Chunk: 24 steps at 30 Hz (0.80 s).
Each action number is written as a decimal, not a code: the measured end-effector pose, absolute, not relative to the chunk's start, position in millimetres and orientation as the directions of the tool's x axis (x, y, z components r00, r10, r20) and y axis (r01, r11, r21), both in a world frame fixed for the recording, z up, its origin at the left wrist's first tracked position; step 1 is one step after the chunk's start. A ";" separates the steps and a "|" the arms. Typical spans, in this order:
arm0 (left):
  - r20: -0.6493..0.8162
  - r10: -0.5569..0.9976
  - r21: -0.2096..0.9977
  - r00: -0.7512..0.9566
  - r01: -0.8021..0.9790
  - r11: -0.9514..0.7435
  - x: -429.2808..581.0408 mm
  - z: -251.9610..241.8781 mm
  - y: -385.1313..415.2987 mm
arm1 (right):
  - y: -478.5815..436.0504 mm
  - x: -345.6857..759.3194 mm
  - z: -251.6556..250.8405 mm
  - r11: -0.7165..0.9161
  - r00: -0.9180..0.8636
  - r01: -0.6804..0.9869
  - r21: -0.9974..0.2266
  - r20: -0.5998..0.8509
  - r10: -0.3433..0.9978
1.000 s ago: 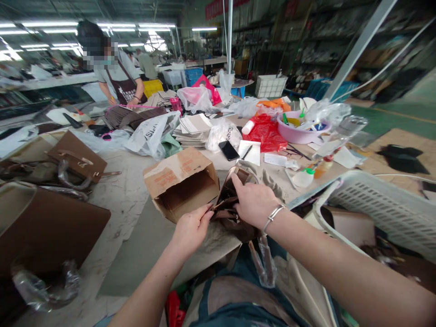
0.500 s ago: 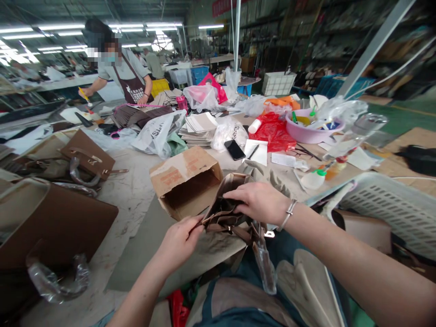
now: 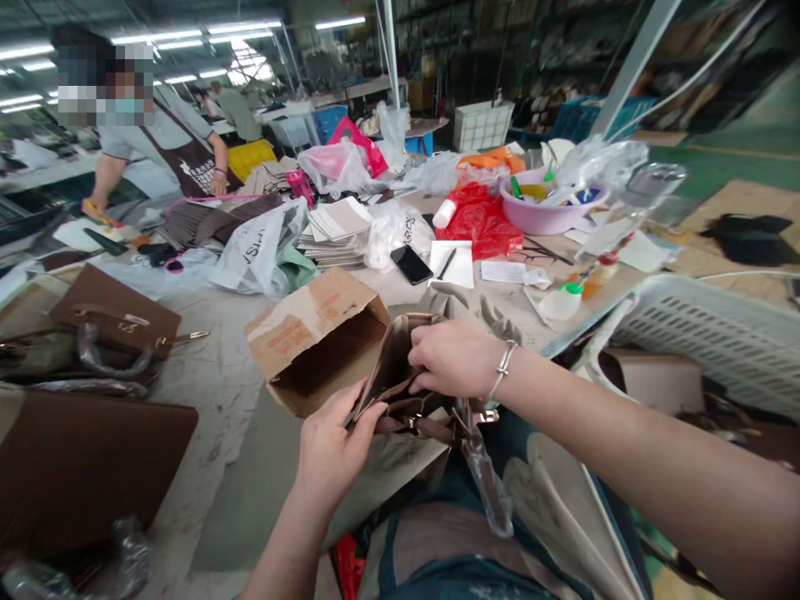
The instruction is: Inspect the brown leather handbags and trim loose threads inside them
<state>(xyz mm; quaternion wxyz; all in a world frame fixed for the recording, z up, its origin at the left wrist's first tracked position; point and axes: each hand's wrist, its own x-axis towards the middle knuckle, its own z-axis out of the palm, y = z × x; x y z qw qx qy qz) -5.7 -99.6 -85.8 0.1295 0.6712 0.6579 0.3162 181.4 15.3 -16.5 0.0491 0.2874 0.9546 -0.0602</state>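
A brown handbag stands with its mouth up at the table's front edge, its lining and inner pockets showing. My left hand pinches the bag's near left rim between thumb and fingers. Inside the mouth, the curled fingers of my right hand close at the lining; their tips are partly hidden, and I cannot make out what they grip. A plastic-wrapped handle hangs from the bag towards my lap. Just behind it lies an open cardboard box, its dark opening facing me.
Brown handbags lie at the left. A white plastic basket holding bag pieces stands at the right. Across the table are a phone, stacked grey sheets and a pink basin. A co-worker stands at the far left.
The view has turned to the right, so the surroundings shift left. My right hand's fingers have curled in further at the bag's mouth. My left hand still holds the rim, its thumb more visible.
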 end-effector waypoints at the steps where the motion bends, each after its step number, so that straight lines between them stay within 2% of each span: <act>1: 0.265 0.962 0.592 -0.063 0.798 -0.111 -7.1 -85.9 -99.3 | 17.4 182.2 -16.7 0.834 -0.842 0.539 -0.115 -0.110 0.528; 5: 0.281 0.955 0.589 -0.097 0.803 -0.091 -9.0 -82.9 -101.0 | 24.7 181.1 -20.2 0.835 -0.850 0.524 -0.169 -0.037 0.526; 13: 0.322 0.934 0.545 -0.155 0.837 -0.049 -1.0 -80.8 -97.3 | 32.5 166.0 -29.7 0.751 -0.763 0.620 -0.225 0.048 0.644; 24: 0.291 0.941 0.553 -0.175 0.833 -0.017 0.1 -78.5 -97.8 | 34.0 161.9 -34.5 0.747 -0.753 0.613 -0.256 0.098 0.651</act>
